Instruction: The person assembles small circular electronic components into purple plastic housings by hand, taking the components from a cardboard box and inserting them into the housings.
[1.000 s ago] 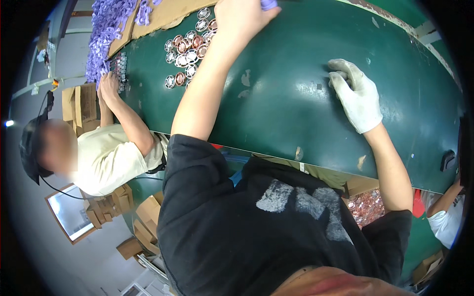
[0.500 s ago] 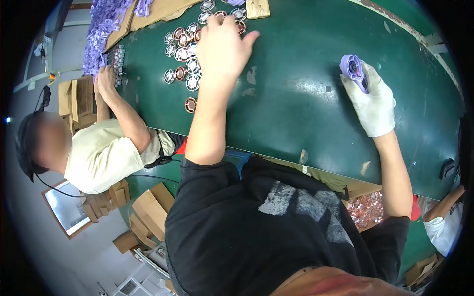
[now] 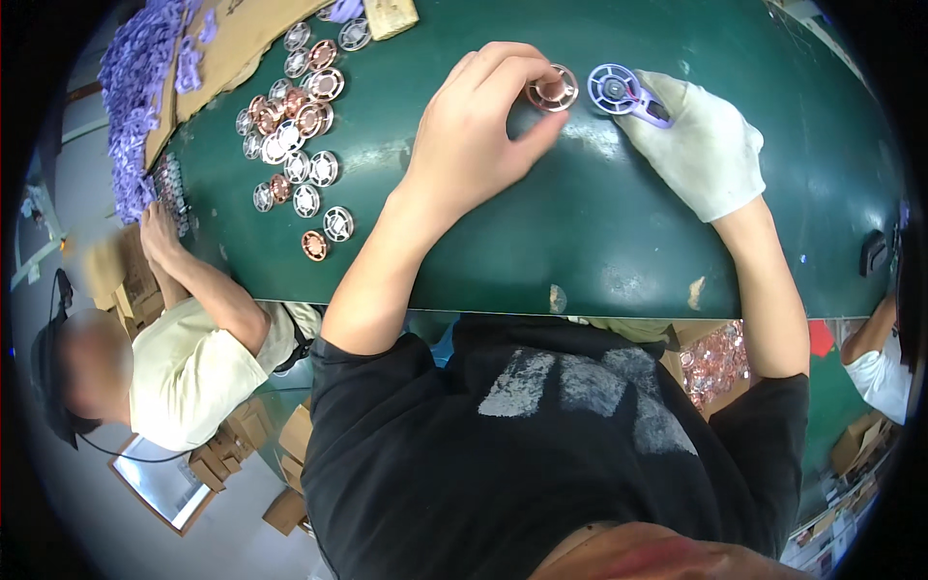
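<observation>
**Copper-coloured spoked disc [image 3: 563, 94] and lilac fan housing [image 3: 613, 89] side by side, just apart**

We see the disc at the fingertips of the bare left hand [image 3: 478, 121], over the far middle of the table. That hand is half closed: its fingers curl over, the thumb reaches in from below, and the disc is pinched at their tips, part of its face covered. Just to its right is the fan housing, its round spoked head turned up toward us and its short handle slanting into the right hand [image 3: 701, 145]. The right hand wears a whitish glove and is closed around the handle; we cannot make out every finger.

Beneath both hands we have the dark green tabletop [image 3: 512, 251], scuffed in places. To the left lies a loose scatter of spoked discs [image 3: 289, 135], some silver, some copper-coloured, several overlapping. Beyond them we find a small wooden block [image 3: 391, 16] and a cardboard sheet [image 3: 242, 39], with a heap of lilac parts [image 3: 140, 97] along its left side.

At the far left, a co-worker's hands [image 3: 159, 232] are near that heap, beside a row of small parts [image 3: 172, 188] too blurred to name. Toward the right end sits a black object [image 3: 874, 253]; below the near edge, a carton of shiny copper-coloured pieces [image 3: 715, 362] shows.
</observation>
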A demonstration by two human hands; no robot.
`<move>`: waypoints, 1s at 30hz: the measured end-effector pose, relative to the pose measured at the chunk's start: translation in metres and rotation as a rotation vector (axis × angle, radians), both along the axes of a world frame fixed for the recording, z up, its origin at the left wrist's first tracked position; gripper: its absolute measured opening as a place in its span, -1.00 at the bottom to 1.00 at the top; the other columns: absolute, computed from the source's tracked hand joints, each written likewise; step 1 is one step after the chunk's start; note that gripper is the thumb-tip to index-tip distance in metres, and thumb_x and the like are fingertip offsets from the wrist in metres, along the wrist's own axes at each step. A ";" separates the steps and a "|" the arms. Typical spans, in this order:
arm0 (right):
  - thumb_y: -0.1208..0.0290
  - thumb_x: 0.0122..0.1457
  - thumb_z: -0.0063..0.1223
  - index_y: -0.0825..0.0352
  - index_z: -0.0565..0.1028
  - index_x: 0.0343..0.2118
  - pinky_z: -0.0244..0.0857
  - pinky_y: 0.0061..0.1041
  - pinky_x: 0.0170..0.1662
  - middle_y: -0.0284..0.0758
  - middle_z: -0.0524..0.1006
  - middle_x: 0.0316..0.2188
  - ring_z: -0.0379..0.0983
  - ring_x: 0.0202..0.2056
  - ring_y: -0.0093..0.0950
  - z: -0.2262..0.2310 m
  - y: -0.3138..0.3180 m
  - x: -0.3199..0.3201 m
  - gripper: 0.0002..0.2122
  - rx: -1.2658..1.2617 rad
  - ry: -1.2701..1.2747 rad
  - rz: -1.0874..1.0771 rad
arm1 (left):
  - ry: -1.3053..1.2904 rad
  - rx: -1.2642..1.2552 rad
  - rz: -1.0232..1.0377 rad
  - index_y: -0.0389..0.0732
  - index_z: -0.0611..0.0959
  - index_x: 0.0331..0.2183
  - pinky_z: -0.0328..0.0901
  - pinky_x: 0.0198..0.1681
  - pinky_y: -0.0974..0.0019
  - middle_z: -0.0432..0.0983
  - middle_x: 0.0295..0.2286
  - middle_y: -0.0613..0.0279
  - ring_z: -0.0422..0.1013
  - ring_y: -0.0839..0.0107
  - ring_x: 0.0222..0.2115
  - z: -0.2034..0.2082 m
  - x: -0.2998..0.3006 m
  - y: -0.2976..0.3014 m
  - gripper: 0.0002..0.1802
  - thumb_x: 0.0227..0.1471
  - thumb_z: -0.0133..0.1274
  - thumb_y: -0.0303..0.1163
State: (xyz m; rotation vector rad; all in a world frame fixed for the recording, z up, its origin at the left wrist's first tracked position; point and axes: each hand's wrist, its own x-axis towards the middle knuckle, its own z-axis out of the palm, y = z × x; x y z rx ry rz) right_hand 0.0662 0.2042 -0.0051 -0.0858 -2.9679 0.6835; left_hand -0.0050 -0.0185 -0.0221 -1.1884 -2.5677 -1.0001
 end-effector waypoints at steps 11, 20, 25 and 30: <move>0.23 0.11 0.20 0.12 0.66 -0.16 0.50 -0.31 -0.31 -0.24 0.64 -0.43 0.61 -0.36 -0.22 -0.009 -0.008 0.012 -0.76 0.079 0.145 0.183 | -0.011 0.169 -0.176 -0.17 0.68 -0.02 0.47 -0.11 0.33 0.60 -0.11 0.19 0.54 0.27 -0.14 0.001 0.017 0.012 -0.40 -0.21 0.41 -0.56; 0.18 0.13 0.20 0.22 0.64 -0.19 0.48 -0.31 -0.30 -0.17 0.64 -0.40 0.62 -0.34 -0.19 -0.001 -0.003 0.009 -0.73 -0.061 0.157 0.120 | 0.140 0.287 -0.128 -0.16 0.71 -0.12 0.51 -0.16 0.35 0.66 -0.12 0.23 0.61 0.29 -0.18 -0.003 0.013 0.021 -0.51 -0.21 0.41 -0.48; -0.02 0.27 0.04 0.27 0.60 -0.09 0.45 -0.23 -0.12 -0.07 0.62 -0.26 0.59 -0.20 -0.12 0.015 0.006 0.000 -0.58 -0.619 -0.284 0.366 | 0.157 0.249 -0.286 -0.36 0.68 -0.10 0.49 -0.05 0.17 0.65 -0.12 0.00 0.59 0.04 -0.12 0.016 0.014 0.009 -0.47 -0.24 0.36 -0.64; -0.15 0.18 0.06 0.07 0.62 -0.14 0.44 -0.19 -0.17 -0.19 0.65 -0.31 0.61 -0.22 -0.15 0.009 -0.002 0.003 -0.59 -0.443 -0.361 0.261 | -0.498 0.627 -0.134 -0.41 0.55 0.03 0.38 0.04 0.19 0.51 -0.06 -0.06 0.46 0.14 -0.04 0.005 0.035 0.023 -0.36 -0.05 0.40 -0.33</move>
